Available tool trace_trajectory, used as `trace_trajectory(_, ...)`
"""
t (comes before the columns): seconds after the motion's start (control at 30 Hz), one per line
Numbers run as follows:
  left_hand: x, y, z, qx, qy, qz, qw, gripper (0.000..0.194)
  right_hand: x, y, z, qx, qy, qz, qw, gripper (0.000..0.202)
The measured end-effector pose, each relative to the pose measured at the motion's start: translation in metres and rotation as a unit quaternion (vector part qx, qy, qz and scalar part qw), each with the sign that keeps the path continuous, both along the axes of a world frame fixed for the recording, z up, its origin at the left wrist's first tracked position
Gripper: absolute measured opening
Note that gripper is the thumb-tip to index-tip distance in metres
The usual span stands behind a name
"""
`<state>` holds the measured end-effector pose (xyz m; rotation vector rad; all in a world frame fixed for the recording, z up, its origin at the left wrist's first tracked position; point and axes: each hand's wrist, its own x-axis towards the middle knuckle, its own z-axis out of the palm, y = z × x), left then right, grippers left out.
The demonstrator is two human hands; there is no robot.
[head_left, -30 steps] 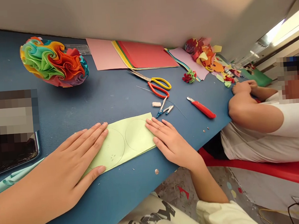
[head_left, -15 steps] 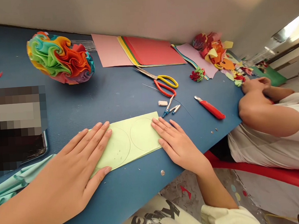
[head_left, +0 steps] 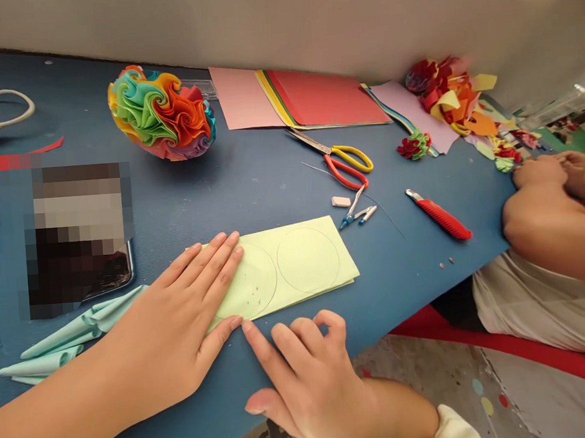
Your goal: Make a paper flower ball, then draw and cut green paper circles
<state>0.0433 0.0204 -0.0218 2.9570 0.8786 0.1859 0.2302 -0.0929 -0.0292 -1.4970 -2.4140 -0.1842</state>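
The left hand (head_left: 175,340) lies flat, fingers spread, hiding the left end of the green paper (head_left: 296,265) on the desk (head_left: 250,182). The right hand (head_left: 308,378), fingers loosely curled, touches its near edge.

Pale green paper (head_left: 296,269) on blue table (head_left: 250,182); rainbow paper ball (head_left: 161,113), red-and-yellow scissors (head_left: 341,159).
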Motion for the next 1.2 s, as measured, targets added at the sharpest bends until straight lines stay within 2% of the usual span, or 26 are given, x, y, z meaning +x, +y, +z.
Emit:
trace_trajectory(0.17,0.002,0.001,-0.002,-0.007,-0.015,0.007,1.000,0.072,0.006,0.000,0.005,-0.008,0.032,-0.018,0.999,0.058)
trace_trajectory(0.37,0.004,0.003,-0.004,-0.009,-0.004,0.001,1.000,0.074,0.028,-0.005,0.007,-0.003,0.043,-0.079,0.996,0.055)
trace_trajectory(0.7,0.001,0.003,-0.003,0.007,0.007,-0.001,1.000,0.074,0.081,-0.014,0.003,0.047,-0.085,-0.223,0.970,0.036)
trace_trajectory(0.8,0.000,0.003,-0.001,0.007,0.007,0.000,1.000,0.075,0.085,-0.011,0.009,0.054,-0.118,-0.219,0.967,0.032)
trace_trajectory(0.9,0.000,0.004,0.001,0.011,0.006,-0.004,1.000,0.074,0.078,0.002,0.021,0.069,-0.115,-0.242,0.961,0.027)
trace_trajectory(0.97,0.000,0.004,0.002,0.016,0.007,-0.007,1.000,0.072,0.067,0.018,0.029,0.071,-0.086,-0.235,0.966,0.032)
trace_trajectory(1.0,0.000,0.004,0.003,0.017,0.007,-0.008,1.000,0.071,0.060,0.026,0.032,0.050,-0.070,-0.208,0.974,0.037)
trace_trajectory(1.1,-0.001,0.004,0.004,0.021,0.013,-0.014,1.000,0.070,0.042,0.050,0.033,-0.052,-0.052,-0.094,0.993,0.049)
trace_trajectory(1.2,-0.003,0.005,0.006,0.020,0.014,-0.012,1.000,0.070,0.033,0.063,0.025,-0.145,-0.046,-0.070,0.986,0.058)
